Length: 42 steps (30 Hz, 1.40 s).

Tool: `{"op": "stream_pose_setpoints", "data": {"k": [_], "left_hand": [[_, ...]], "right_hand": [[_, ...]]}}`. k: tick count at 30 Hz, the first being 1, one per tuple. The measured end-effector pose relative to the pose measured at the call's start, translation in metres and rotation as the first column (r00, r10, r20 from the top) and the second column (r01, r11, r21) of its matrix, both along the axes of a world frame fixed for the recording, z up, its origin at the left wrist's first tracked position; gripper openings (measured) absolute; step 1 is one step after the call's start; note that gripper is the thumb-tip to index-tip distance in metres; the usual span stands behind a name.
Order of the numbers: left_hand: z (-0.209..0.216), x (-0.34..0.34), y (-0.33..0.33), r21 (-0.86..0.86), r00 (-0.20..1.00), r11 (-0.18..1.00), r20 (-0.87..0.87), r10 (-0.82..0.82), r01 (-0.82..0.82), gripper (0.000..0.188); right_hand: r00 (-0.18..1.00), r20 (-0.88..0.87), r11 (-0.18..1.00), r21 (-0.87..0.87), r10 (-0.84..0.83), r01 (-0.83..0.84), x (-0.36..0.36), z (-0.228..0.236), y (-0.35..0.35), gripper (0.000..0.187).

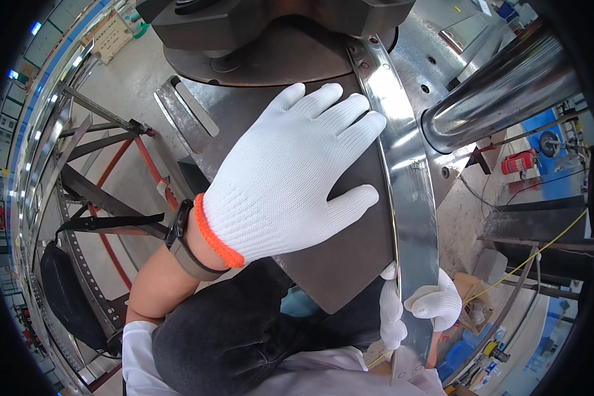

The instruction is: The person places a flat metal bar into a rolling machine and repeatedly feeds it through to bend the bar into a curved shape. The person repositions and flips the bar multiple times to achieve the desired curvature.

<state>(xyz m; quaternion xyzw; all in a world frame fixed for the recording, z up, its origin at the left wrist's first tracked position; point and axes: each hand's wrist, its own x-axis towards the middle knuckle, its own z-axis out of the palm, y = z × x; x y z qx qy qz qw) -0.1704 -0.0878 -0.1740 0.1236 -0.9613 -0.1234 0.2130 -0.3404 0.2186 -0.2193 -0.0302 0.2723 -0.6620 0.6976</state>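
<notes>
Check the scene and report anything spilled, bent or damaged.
Nothing plainly stands out. The metal strip in the right hand looks bowed, but the fisheye lens curves straight edges, so I can't call it bent. Small marks show on its face; whether they're damage is unclear.

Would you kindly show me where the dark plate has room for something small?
Bare dark plate shows between the left hand and the near corner, beside the curved strip. Crowded: the middle, under that hand, and the strip's near part, gripped by the right hand.
</notes>
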Motion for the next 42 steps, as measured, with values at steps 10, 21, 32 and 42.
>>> {"op": "stream_pose_setpoints", "data": {"k": [10,21,32,42], "left_hand": [[0.001,0.0,-0.001,0.01,1.0,1.0,0.031,-0.001,0.0,0.078],[0.001,0.0,-0.001,0.017,0.999,1.0,0.035,-0.002,0.002,0.08],[0.002,0.001,-0.001,0.009,0.999,1.0,0.032,-0.001,0.001,0.079],[0.001,0.001,-0.001,0.008,1.0,1.0,0.019,0.002,-0.002,0.079]], "right_hand": [[0.985,0.145,0.993,0.055,0.096,-0.105,-0.007,0.035,-0.021,0.074],[0.995,0.02,0.966,0.239,0.099,-0.101,0.001,0.058,-0.031,0.054],[0.931,0.192,0.886,-0.412,0.312,-0.212,-0.032,-0.039,0.004,0.103],[0.939,0.16,0.882,-0.42,0.304,-0.214,-0.032,-0.035,0.002,0.101]]}}
